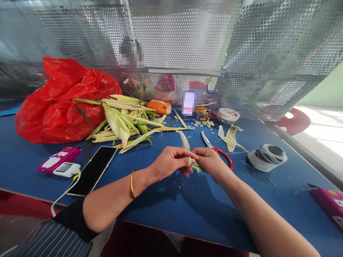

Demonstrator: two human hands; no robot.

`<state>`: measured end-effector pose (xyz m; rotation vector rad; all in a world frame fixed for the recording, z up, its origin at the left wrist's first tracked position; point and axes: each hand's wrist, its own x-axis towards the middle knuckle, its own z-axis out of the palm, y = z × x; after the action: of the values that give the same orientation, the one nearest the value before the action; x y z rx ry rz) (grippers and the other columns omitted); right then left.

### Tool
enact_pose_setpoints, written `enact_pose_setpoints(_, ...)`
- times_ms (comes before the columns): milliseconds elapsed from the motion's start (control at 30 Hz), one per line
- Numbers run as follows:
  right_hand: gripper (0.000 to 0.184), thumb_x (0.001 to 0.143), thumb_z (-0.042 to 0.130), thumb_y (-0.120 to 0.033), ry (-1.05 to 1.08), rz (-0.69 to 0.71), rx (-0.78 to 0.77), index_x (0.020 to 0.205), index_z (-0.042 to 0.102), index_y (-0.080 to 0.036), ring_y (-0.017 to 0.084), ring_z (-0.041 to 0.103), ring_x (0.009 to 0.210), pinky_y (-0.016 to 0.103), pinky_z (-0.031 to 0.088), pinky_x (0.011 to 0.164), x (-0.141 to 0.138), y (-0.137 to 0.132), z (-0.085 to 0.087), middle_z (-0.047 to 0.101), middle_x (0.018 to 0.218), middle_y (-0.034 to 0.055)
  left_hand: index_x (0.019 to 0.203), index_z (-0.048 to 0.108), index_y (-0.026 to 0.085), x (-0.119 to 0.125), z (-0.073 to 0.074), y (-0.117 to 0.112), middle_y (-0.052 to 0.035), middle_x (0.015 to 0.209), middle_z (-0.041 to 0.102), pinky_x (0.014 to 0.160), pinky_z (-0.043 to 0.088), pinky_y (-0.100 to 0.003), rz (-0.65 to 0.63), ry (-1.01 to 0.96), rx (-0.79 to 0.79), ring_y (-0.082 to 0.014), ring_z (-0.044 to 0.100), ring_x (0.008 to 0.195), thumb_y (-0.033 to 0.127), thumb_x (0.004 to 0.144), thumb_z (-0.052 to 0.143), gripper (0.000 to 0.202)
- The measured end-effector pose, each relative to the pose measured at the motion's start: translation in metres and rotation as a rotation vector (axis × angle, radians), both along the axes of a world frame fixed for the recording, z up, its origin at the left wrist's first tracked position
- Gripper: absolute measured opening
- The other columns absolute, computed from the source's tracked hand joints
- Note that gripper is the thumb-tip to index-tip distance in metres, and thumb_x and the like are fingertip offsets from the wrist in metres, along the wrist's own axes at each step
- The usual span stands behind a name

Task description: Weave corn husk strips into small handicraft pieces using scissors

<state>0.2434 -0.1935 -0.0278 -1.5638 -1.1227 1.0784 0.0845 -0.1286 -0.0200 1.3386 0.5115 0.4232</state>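
Note:
My left hand (174,160), a gold bangle on its wrist, pinches a small bundle of pale green corn husk (184,140). Close beside it, my right hand (209,160) has its fingers closed on the same husk, whose lower end pokes out greenish between the hands. Most of the piece is hidden by the fingers. Just beyond my right hand lie scissors (218,150) with red handles, their blades pointing away to the left. A spool of white thread (267,157) stands to the right, with a thread running from it toward the scissors.
A heap of corn husks (125,121) lies against a red plastic bag (66,100). Nearer are a black-screened phone (93,171) and a magenta box (60,159) with a white cabled device. Tape (228,115) and a loose husk (230,137) lie right. A perforated metal screen (177,39) borders the blue table.

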Motion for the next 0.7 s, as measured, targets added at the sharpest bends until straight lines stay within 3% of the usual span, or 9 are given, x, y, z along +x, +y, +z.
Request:
enact_pose_setpoints(100,0.032,0.068,0.068,-0.048,0.243,-0.031,-0.065,0.069,0.059,-0.018,0.004,0.027,0.038,0.020,0.014,0.040,-0.001,0.000,0.003,0.041,0.044,-0.0082,0.093,0.069,0.012,0.000,-0.001,0.001,-0.0021,0.063,0.067,0.056,0.053,-0.024,-0.010,0.018,-0.016,-0.0108,0.063,0.052,0.025,0.080,0.068,0.018)
enact_pose_setpoints(200,0.042,0.066,0.072,-0.054,0.344,-0.063,-0.023,0.082,0.062,-0.017,0.004,0.032,0.037,0.019,0.015,0.038,0.000,0.000,0.009,0.050,0.052,-0.0059,0.093,0.064,0.012,0.001,-0.002,0.003,-0.0014,0.062,0.067,0.055,0.052,-0.024,0.012,0.014,-0.038,-0.0111,0.063,0.051,0.033,0.079,0.071,0.026)
enact_pose_setpoints(433,0.047,0.065,0.081,-0.045,0.252,0.107,0.043,0.097,0.063,-0.016,0.003,0.035,0.040,0.021,0.020,0.039,0.009,-0.005,0.016,0.061,0.062,-0.0030,0.097,0.056,0.015,0.001,-0.003,0.005,-0.0021,0.064,0.067,0.054,0.051,-0.025,0.027,0.046,-0.049,-0.0137,0.064,0.052,0.039,0.081,0.068,0.030)
enact_pose_setpoints(600,0.044,0.065,0.080,-0.045,0.154,0.058,0.113,0.092,0.058,-0.018,0.005,0.040,0.041,0.022,0.026,0.041,0.009,-0.002,0.006,0.065,0.067,-0.0018,0.103,0.055,0.015,0.002,-0.005,0.005,-0.0019,0.063,0.067,0.055,0.051,-0.026,0.047,0.049,-0.089,-0.0134,0.064,0.051,0.034,0.084,0.063,0.028)
enact_pose_setpoints(700,0.039,0.067,0.078,-0.044,-0.042,-0.032,0.209,0.088,0.055,-0.020,0.010,0.049,0.049,0.023,0.035,0.046,0.002,-0.002,0.002,0.063,0.064,-0.0023,0.101,0.056,0.015,0.003,-0.007,0.003,-0.0014,0.062,0.066,0.054,0.050,-0.026,0.032,0.065,-0.130,-0.0135,0.064,0.051,0.034,0.084,0.063,0.027)
